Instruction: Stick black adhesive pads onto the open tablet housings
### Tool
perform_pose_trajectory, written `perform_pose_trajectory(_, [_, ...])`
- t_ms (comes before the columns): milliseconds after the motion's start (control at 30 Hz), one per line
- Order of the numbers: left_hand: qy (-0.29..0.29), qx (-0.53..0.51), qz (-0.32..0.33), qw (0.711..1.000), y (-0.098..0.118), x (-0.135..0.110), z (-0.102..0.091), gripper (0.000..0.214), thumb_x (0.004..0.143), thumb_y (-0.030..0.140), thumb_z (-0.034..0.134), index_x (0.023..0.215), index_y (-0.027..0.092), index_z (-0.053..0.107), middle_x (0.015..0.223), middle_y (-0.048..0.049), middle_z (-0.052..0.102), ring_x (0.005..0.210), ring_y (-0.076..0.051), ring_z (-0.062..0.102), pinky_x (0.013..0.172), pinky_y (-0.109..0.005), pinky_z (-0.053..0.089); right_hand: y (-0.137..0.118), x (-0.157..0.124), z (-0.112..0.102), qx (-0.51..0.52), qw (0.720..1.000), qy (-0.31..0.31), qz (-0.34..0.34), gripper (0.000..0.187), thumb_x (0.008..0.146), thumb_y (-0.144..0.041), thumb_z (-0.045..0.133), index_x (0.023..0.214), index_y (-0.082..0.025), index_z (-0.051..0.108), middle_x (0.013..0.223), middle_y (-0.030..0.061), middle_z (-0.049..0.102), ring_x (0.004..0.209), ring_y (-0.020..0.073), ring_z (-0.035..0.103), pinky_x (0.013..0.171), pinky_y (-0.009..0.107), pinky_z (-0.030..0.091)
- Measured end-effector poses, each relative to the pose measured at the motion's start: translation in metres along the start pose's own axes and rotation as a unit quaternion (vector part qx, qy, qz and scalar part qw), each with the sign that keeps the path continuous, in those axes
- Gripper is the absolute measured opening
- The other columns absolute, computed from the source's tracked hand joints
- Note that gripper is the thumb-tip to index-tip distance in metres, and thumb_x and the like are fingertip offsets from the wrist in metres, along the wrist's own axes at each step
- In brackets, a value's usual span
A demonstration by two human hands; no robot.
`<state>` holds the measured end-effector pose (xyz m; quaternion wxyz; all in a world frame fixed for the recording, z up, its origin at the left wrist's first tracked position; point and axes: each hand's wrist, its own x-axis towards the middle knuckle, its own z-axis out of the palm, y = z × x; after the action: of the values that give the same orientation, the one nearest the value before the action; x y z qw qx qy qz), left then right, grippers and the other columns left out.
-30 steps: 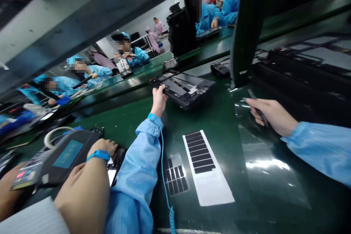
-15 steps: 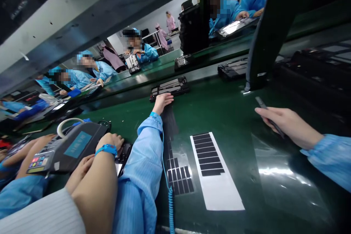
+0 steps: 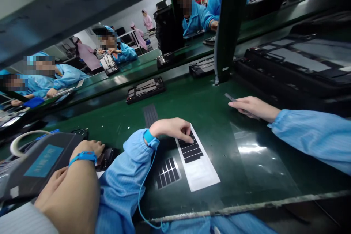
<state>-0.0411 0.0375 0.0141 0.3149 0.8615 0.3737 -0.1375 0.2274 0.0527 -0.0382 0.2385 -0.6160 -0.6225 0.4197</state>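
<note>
My left hand (image 3: 174, 128) is over the upper part of a white sheet with black strips (image 3: 202, 173). Its fingers are curled inward and the tips meet the strips; whatever may be between them is hidden. To the right, my right hand (image 3: 253, 107) is closed around a slim grey flat-ended tool (image 3: 229, 97), held above the green bench and pointing up and left. Below my left wrist lies a clear sheet with small black rectangles (image 3: 168, 173). A dark striped strip sheet (image 3: 150, 114) rests behind that wrist.
A black device with grey panels (image 3: 146, 88) sits at the back, with a similar one (image 3: 201, 66) farther right. Stacked black units (image 3: 298, 62) fill the right side behind a post (image 3: 230, 25). Clear film (image 3: 255, 153) covers the bench. A co-worker's hand (image 3: 87, 150) is close at left.
My left hand has come back from the device at the rear to the white strip sheet. My right hand keeps the tool. The view has shifted right.
</note>
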Motion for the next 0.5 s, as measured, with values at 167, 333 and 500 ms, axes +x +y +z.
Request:
perform_pose_trajectory(167, [0.017,0.034,0.004,0.999,-0.006,0.002,0.014,0.033,0.065,0.042,0.065,0.076,0.016,0.048,0.08,0.0008,0.042,0.063,-0.009,0.041,0.055,-0.019,0.031,-0.028,0.007,0.006,-0.144,0.987,0.045,-0.06,0.042,0.077,-0.046,0.048,0.049,-0.016,0.042,0.047,-0.0015,0.04,0.047,0.0092,0.037,0.051,0.023,0.026])
perform_pose_trajectory(333, [0.023,0.014,0.019,0.999,-0.011,0.007,0.015,0.034,0.065,0.042,0.066,0.075,0.016,0.045,0.079,0.0013,0.04,0.064,-0.009,0.04,0.057,-0.019,0.032,-0.052,0.013,0.045,-0.116,0.986,0.018,-0.118,0.043,0.075,-0.051,0.045,0.049,-0.017,0.042,0.046,-0.0019,0.041,0.046,0.01,0.038,0.049,0.023,0.027])
perform_pose_trajectory(500, [0.02,0.007,0.048,0.999,-0.009,0.012,0.02,0.034,0.065,0.04,0.066,0.071,0.017,0.042,0.075,0.0008,0.041,0.066,-0.012,0.043,0.06,-0.022,0.036,-0.035,0.021,0.071,-0.046,0.992,-0.009,-0.117,0.049,0.073,-0.063,0.04,0.051,-0.019,0.04,0.046,0.0002,0.039,0.043,0.0125,0.037,0.046,0.026,0.028])
